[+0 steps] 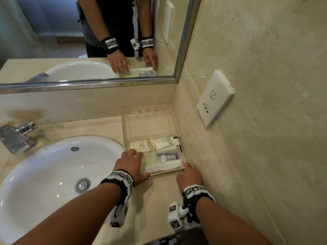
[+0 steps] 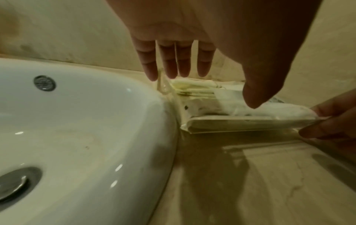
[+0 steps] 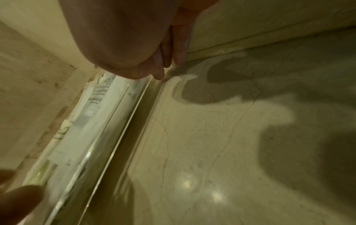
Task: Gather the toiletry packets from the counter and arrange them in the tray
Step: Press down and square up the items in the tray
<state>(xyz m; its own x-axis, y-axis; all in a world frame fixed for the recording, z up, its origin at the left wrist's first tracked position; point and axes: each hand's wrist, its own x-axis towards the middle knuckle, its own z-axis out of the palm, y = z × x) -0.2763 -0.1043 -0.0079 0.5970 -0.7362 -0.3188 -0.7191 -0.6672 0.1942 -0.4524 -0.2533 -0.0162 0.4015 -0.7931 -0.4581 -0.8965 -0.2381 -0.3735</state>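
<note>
Toiletry packets (image 1: 159,152), thin flat sachets of white and cream plastic and paper, lie packed together in the near half of a clear, square acrylic tray (image 1: 150,121) with low straight walls; at least four can be counted, though overlaps hide the exact number. One cream packet bears gold wavy lines, one is printed with dark text, and a long white one lies along the near wall. A small dark bottle (image 1: 177,143) stands at the tray's right side. The tray sits on the glossy beige marble counter (image 1: 155,200), in the corner between the back wall and side wall, just beside one oval white ceramic basin (image 1: 44,174).

Two hands flank the tray's near end. The left hand (image 1: 131,165) is flat, its four straight fingers (image 2: 183,64) laid along the left wall and the thumb at the near corner. The right hand (image 1: 189,175) touches the near right corner; whether its fingers clasp the wall cannot be told.

One chrome faucet (image 1: 17,137), one framed mirror (image 1: 88,41) and one white wall socket (image 1: 215,98) complete the scene.
</note>
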